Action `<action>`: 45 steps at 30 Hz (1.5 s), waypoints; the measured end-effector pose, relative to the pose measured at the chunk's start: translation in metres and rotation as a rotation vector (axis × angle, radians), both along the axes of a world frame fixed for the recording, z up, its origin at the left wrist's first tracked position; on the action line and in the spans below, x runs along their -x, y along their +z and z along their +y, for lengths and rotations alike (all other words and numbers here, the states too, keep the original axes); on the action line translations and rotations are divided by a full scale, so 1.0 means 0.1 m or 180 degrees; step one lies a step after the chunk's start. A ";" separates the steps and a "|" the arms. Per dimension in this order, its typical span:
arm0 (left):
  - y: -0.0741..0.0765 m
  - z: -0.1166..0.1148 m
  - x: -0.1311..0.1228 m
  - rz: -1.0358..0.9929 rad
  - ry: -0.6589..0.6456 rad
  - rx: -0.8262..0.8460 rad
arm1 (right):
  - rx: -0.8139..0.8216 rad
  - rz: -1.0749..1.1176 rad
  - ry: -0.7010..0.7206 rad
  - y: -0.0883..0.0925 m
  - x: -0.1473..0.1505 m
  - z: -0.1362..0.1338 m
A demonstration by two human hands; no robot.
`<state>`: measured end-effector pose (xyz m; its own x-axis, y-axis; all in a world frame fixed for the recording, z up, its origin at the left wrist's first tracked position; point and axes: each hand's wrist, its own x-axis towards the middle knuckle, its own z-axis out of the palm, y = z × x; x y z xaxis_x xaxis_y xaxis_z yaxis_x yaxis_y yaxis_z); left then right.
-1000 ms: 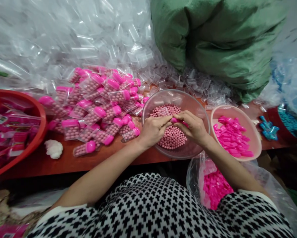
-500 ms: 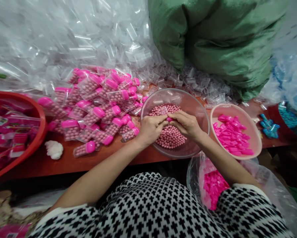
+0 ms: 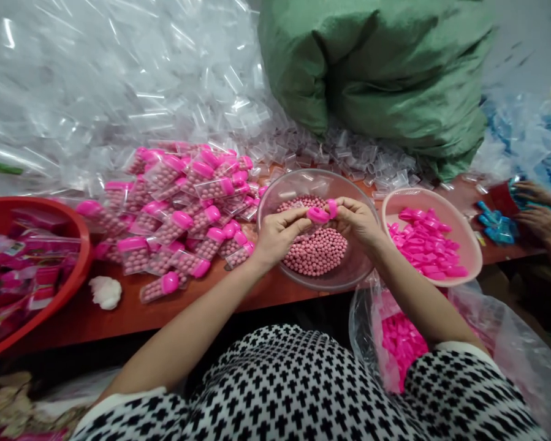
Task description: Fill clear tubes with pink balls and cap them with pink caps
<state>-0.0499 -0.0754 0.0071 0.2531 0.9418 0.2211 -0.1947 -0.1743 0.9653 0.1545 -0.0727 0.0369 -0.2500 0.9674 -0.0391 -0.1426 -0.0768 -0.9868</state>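
Above a clear round bowl (image 3: 298,283) of small pink beads (image 3: 319,251), both hands work close together. My left hand (image 3: 277,236) pinches a bright pink plastic cap (image 3: 318,215) between thumb and forefinger; whether a clear tube is joined to it cannot be made out. Another pink piece (image 3: 333,208), like a cap, is gripped at the fingertips of my right hand (image 3: 360,223). The two pieces are side by side, nearly touching. To the left lies a heap of clear packs (image 3: 176,223) filled with pink beads and closed with pink caps.
A pale pink basin (image 3: 472,260) of pink caps stands right of the bowl, with a bag of caps (image 3: 401,343) below. At left are a red basin (image 3: 84,257) and a white wad (image 3: 105,292). Clear tubes and a green sack (image 3: 371,79) lie behind. Another person's hands (image 3: 539,211) work at far right.
My hands have drawn slightly apart and the pink pieces between them now show more fully. The view has shifted a little, and the other person's hands show more at the right.
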 end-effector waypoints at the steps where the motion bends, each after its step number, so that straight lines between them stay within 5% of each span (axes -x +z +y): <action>1: 0.00 -0.01 -0.01 0.0101 0.0004 -0.0141 | 0.0093 -0.0029 0.0107 0.01 0.01 0.02; 7: -0.06 0.05 -0.02 0.0629 0.0483 -0.0768 | 0.0931 -0.0003 0.0870 0.19 0.15 0.09; 15: -0.02 0.12 -0.01 0.1158 0.0834 -0.1081 | 0.1017 0.0351 0.0430 0.16 0.42 0.20; 22: -0.02 0.19 0.06 0.0598 0.0638 -0.0715 | 0.1568 0.0553 0.0491 0.17 0.47 0.24; 29: -0.01 0.14 0.07 0.0521 0.0600 -0.0643 | 0.1610 0.0692 0.0562 0.13 0.46 0.21; 38: 0.00 0.10 0.08 0.0636 0.0770 -0.0595 | 0.1300 0.1260 -0.0106 -0.06 0.72 0.17; 45: -0.03 0.13 0.07 0.0388 0.0709 -0.0441 | 0.1401 0.1014 0.0033 -0.02 0.66 0.11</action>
